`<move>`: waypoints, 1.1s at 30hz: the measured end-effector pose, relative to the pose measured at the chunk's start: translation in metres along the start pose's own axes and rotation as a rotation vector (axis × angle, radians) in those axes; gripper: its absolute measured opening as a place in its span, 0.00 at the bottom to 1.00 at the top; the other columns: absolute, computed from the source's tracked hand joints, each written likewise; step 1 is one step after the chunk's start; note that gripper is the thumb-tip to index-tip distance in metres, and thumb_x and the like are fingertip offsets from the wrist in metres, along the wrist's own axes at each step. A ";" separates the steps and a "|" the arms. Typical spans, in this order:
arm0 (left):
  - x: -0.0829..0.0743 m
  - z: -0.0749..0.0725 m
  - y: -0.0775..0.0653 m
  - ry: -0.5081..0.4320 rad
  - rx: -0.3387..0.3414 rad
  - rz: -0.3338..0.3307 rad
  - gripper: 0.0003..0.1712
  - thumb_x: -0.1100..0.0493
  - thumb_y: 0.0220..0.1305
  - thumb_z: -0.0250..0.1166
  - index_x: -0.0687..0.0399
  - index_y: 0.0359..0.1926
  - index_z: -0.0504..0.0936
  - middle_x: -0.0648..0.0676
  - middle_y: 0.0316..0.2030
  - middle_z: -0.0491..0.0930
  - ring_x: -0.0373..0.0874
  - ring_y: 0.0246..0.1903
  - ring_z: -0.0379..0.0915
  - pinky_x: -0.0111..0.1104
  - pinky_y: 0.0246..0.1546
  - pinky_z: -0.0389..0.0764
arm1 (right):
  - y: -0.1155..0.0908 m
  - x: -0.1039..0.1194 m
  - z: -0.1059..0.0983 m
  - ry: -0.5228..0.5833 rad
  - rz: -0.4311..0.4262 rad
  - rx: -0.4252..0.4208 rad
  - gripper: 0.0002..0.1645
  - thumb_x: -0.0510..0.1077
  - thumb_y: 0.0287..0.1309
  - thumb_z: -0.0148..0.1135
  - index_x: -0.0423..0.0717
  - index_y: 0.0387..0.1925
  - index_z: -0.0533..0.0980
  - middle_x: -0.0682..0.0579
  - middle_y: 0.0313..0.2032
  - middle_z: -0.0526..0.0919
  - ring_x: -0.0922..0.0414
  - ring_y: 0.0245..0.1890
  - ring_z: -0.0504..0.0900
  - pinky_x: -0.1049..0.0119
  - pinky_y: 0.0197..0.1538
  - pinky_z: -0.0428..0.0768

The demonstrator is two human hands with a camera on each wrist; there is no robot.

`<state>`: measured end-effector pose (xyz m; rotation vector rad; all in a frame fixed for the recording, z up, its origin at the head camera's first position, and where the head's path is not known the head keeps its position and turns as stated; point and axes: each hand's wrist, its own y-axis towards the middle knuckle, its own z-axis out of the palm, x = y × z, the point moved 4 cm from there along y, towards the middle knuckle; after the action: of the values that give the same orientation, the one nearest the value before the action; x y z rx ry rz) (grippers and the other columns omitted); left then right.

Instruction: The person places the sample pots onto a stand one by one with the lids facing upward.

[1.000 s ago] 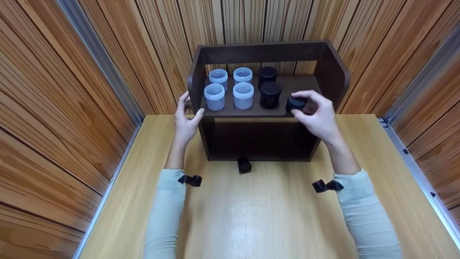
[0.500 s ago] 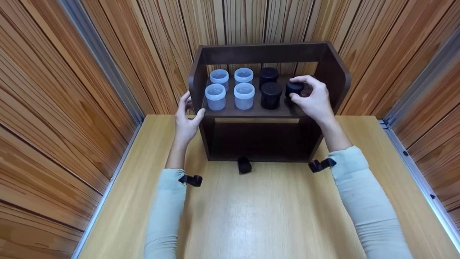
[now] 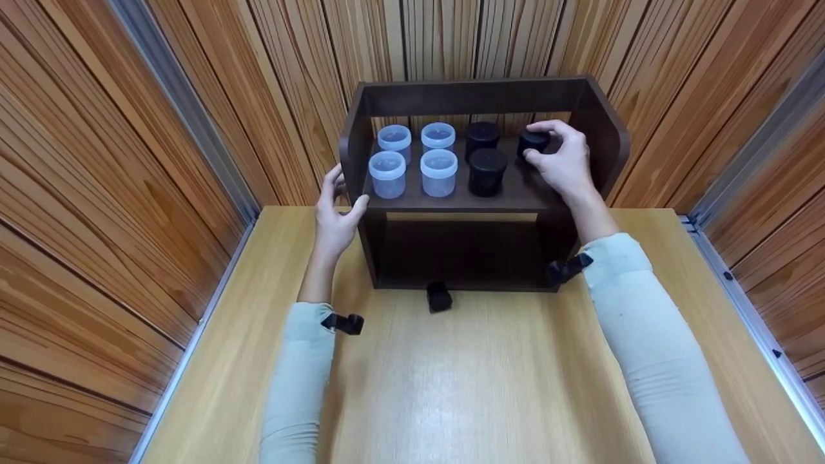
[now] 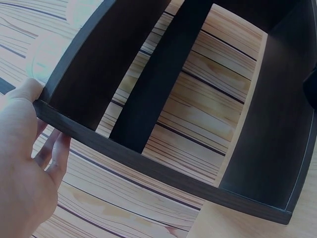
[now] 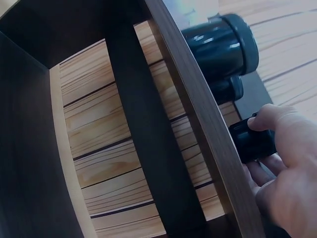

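Note:
My right hand [image 3: 562,161] pinches a small black lidded jar [image 3: 532,143] between thumb and fingers at the back right of the shelf's upper board. In the right wrist view the held black jar [image 5: 250,141] is upright relative to that board; whether its base touches is hidden. My left hand [image 3: 336,222] grips the left side panel of the dark brown shelf [image 3: 477,90], thumb in front and fingers behind. Two larger black jars [image 3: 486,171] stand left of the held one, one behind the other. Further left, several translucent jars [image 3: 439,174] stand in two rows.
Another black jar [image 3: 439,298] is on the wooden table [image 3: 432,380], just in front of the shelf's lower compartment [image 3: 461,254]. Wood-patterned walls [image 3: 438,38] enclose the back and sides. Black wrist cameras [image 3: 348,324] stick out from both sleeves.
My right hand has carried the black jar from the board's front right edge back toward the rear. The left hand keeps its grip on the side panel.

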<state>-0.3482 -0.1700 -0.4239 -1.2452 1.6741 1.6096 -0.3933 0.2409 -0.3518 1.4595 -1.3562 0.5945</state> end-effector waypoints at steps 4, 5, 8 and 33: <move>-0.001 0.000 0.001 0.007 0.002 -0.008 0.39 0.66 0.71 0.72 0.61 0.80 0.71 0.67 0.69 0.81 0.60 0.66 0.78 0.31 0.53 0.82 | 0.006 -0.003 0.000 0.011 0.041 0.002 0.24 0.33 0.66 0.73 0.49 0.62 0.88 0.46 0.58 0.88 0.58 0.61 0.81 0.69 0.66 0.74; -0.001 0.001 0.001 0.007 0.003 -0.004 0.39 0.66 0.71 0.72 0.61 0.80 0.71 0.68 0.69 0.81 0.60 0.66 0.78 0.31 0.52 0.82 | 0.006 -0.003 0.000 0.011 0.047 0.002 0.24 0.33 0.66 0.73 0.49 0.62 0.88 0.46 0.58 0.88 0.58 0.61 0.81 0.69 0.66 0.75; -0.002 0.001 0.002 0.010 0.007 0.016 0.39 0.66 0.71 0.72 0.62 0.80 0.70 0.68 0.68 0.82 0.61 0.66 0.79 0.31 0.57 0.79 | 0.009 -0.006 0.000 0.012 0.056 -0.004 0.23 0.33 0.67 0.73 0.49 0.62 0.88 0.46 0.58 0.88 0.57 0.61 0.82 0.69 0.66 0.76; -0.001 0.000 0.001 0.017 0.013 0.000 0.39 0.65 0.72 0.72 0.61 0.81 0.70 0.68 0.69 0.81 0.62 0.68 0.78 0.46 0.67 0.81 | 0.010 -0.014 0.006 -0.048 0.122 0.021 0.23 0.34 0.72 0.73 0.51 0.64 0.89 0.41 0.65 0.89 0.57 0.62 0.87 0.75 0.56 0.82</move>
<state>-0.3484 -0.1702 -0.4229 -1.2558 1.6918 1.5905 -0.4079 0.2434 -0.3631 1.4226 -1.4890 0.6570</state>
